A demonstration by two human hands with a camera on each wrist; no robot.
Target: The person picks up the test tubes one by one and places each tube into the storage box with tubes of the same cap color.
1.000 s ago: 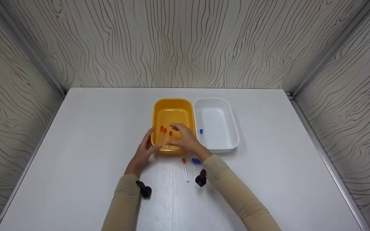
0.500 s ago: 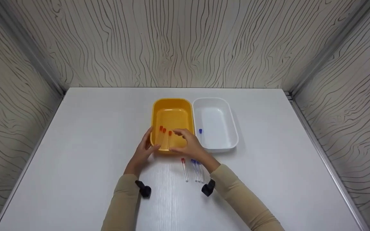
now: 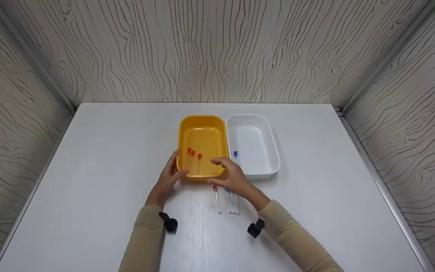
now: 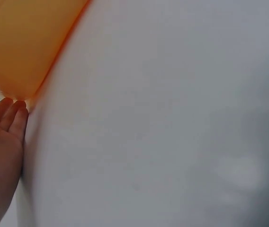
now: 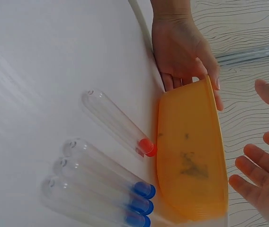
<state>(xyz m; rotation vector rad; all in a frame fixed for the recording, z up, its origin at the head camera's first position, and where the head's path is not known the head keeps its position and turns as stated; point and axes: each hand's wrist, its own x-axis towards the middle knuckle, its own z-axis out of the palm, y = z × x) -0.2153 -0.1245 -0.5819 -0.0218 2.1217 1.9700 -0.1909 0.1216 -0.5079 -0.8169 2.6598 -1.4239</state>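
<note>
My left hand (image 3: 167, 180) holds the near-left corner of the yellow tray (image 3: 203, 136), thumb at the front rim and fingers along the side. Inside that tray lie three clear test tubes with red caps (image 3: 192, 153). With nothing in its spread fingers, my right hand (image 3: 235, 180) hovers by the tray's near-right corner. On the table in front are one red-capped test tube (image 5: 118, 120) and three blue-capped test tubes (image 5: 103, 165) side by side. Their blue caps are partly hidden by my right hand in the head view.
To the right, against the yellow tray, stands a white tray (image 3: 255, 141) holding one blue-capped test tube (image 3: 235, 154). The white table (image 3: 108, 158) ends at a wood-patterned back wall (image 3: 202, 53). Similar panels rise at both sides.
My right hand has drawn back from over the red-capped tubes in the yellow tray, toward me and to the right. The left hand stays at its corner.
</note>
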